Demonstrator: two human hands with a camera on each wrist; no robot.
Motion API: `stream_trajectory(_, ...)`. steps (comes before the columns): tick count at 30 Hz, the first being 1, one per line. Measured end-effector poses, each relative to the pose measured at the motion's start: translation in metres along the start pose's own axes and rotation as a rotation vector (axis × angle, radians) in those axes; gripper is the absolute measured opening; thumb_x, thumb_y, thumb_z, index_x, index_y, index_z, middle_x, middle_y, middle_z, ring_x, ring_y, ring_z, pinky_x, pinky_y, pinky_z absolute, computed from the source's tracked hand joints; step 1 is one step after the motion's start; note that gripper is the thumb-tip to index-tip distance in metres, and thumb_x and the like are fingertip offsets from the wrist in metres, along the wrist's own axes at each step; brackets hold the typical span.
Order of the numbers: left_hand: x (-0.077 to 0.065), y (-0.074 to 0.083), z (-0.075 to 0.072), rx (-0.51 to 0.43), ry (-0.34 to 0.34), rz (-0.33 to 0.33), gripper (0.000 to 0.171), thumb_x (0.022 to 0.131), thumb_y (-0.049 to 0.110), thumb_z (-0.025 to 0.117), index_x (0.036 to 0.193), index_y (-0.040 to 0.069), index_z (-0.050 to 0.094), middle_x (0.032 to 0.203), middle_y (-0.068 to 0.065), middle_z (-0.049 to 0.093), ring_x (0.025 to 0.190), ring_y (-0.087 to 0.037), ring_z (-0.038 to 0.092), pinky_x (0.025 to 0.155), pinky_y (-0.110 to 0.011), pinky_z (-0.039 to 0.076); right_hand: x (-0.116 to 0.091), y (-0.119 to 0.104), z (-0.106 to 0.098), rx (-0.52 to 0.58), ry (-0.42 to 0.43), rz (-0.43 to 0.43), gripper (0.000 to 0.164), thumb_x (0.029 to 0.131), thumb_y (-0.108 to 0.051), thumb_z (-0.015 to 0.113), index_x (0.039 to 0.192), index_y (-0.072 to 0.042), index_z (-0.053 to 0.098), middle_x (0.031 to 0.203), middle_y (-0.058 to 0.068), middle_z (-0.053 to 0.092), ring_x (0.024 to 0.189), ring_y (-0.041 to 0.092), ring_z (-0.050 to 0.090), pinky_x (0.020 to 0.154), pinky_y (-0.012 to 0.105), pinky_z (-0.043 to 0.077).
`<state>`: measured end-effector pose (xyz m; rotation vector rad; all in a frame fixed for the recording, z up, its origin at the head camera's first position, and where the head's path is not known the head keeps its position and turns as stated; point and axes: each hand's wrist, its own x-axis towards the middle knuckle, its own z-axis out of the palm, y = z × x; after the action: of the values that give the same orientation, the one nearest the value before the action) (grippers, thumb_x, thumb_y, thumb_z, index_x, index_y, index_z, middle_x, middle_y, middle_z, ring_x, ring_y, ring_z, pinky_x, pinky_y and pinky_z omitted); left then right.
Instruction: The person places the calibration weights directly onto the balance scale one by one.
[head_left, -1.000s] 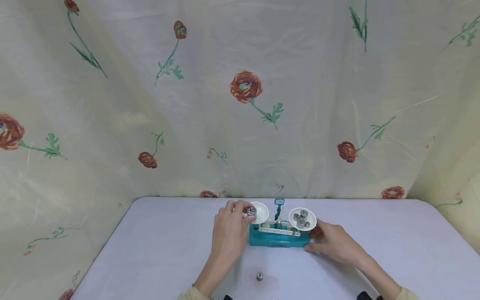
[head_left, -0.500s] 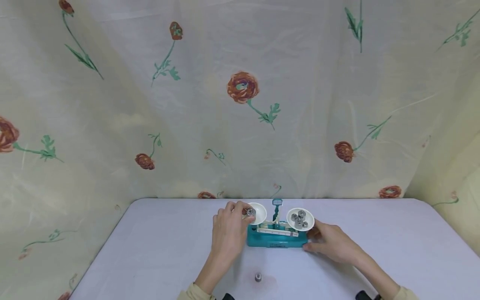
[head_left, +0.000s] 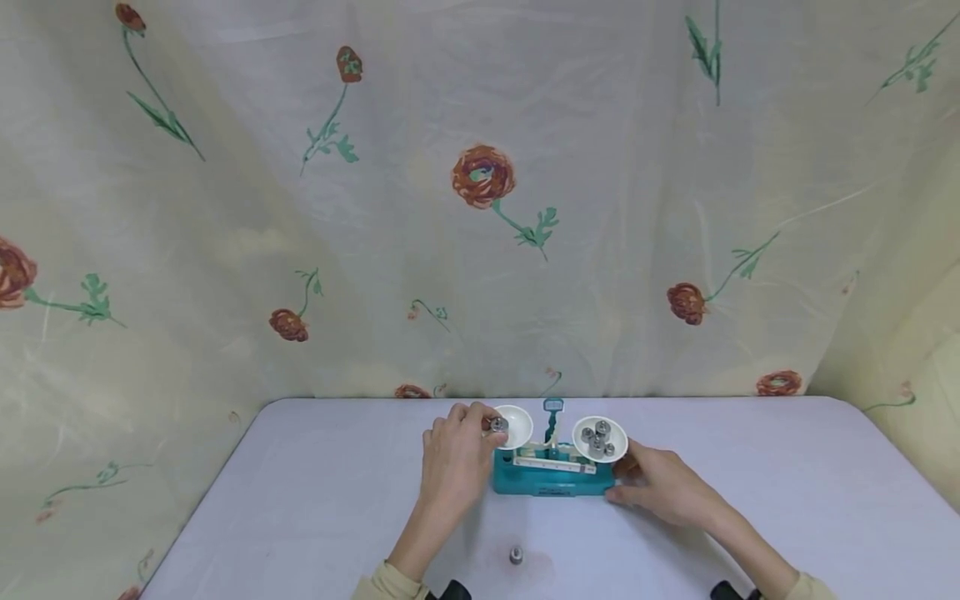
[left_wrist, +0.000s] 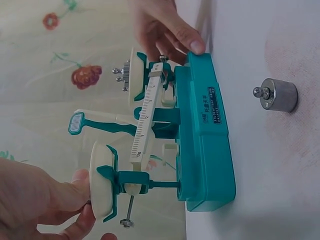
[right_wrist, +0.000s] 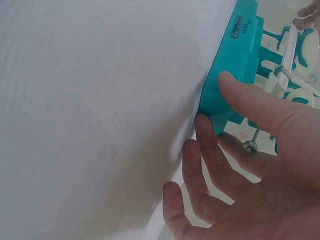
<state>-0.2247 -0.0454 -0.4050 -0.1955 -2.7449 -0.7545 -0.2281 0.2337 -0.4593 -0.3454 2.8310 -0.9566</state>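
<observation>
A teal balance scale (head_left: 553,482) stands on the table, its beam sloping down to the right. My left hand (head_left: 456,462) pinches a metal weight (head_left: 499,425) at the near-left edge of the white left pan (head_left: 521,427); whether the weight touches the pan is unclear. In the left wrist view, the pan mostly hides this weight from below. My right hand (head_left: 667,485) grips the right end of the base, the thumb (right_wrist: 240,92) on its front face. Several metal weights (head_left: 597,442) sit in the right pan (head_left: 620,434).
One loose metal weight (left_wrist: 280,95) stands upright on the white tabletop (head_left: 337,500), in front of the scale. Behind the table hangs a flowered curtain (head_left: 585,250). A small slider (left_wrist: 156,73) sits near the right end of the graduated beam (left_wrist: 147,115).
The whole head view shifts slightly to the left. Both hands keep their holds, and the weights in the right pan stay where they are.
</observation>
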Motion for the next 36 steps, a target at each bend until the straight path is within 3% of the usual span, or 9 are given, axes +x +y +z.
stream_trajectory(12, 0.000, 0.003, 0.002, -0.057, -0.011, -0.005, 0.025, 0.093, 0.029, 0.072, 0.114, 0.015, 0.070, 0.103, -0.004, 0.069, 0.089, -0.022, 0.058, 0.078, -0.035, 0.042, -0.007, 0.001, 0.001, 0.020, 0.015, 0.039, 0.074, 0.084, -0.034, 0.081, 0.142, 0.001, 0.049, 0.110, 0.006, 0.072, 0.103, 0.023, 0.068, 0.088, 0.047, 0.058)
stream_trajectory(23, -0.001, 0.004, 0.002, -0.055, 0.000, -0.009, 0.024, 0.093, 0.028, 0.073, 0.113, 0.015, 0.070, 0.104, -0.005, 0.069, 0.090, -0.024, 0.058, 0.076, -0.034, 0.040, -0.015, -0.005, 0.009, 0.010, 0.089, 0.056, 0.044, 0.089, -0.031, 0.076, 0.118, -0.003, 0.057, 0.099, 0.003, 0.072, 0.092, 0.016, 0.067, 0.079, 0.038, 0.057)
stream_trajectory(31, 0.000, 0.003, 0.001, -0.054, 0.000, -0.024, 0.024, 0.092, 0.028, 0.073, 0.113, 0.015, 0.070, 0.106, -0.006, 0.069, 0.091, -0.024, 0.058, 0.078, -0.036, 0.042, -0.017, -0.013, 0.013, -0.002, 0.110, 0.115, 0.043, 0.090, -0.031, 0.074, 0.117, -0.003, 0.055, 0.093, 0.001, 0.070, 0.081, 0.012, 0.062, 0.069, 0.033, 0.052)
stream_trajectory(36, 0.001, 0.003, 0.000, -0.051, 0.002, -0.033, 0.025, 0.092, 0.028, 0.073, 0.113, 0.015, 0.070, 0.106, -0.007, 0.069, 0.092, -0.025, 0.059, 0.079, -0.038, 0.044, -0.017, -0.017, 0.013, 0.014, 0.113, 0.139, 0.049, 0.090, -0.032, 0.073, 0.125, -0.001, 0.057, 0.094, -0.001, 0.071, 0.083, 0.010, 0.061, 0.071, 0.031, 0.050)
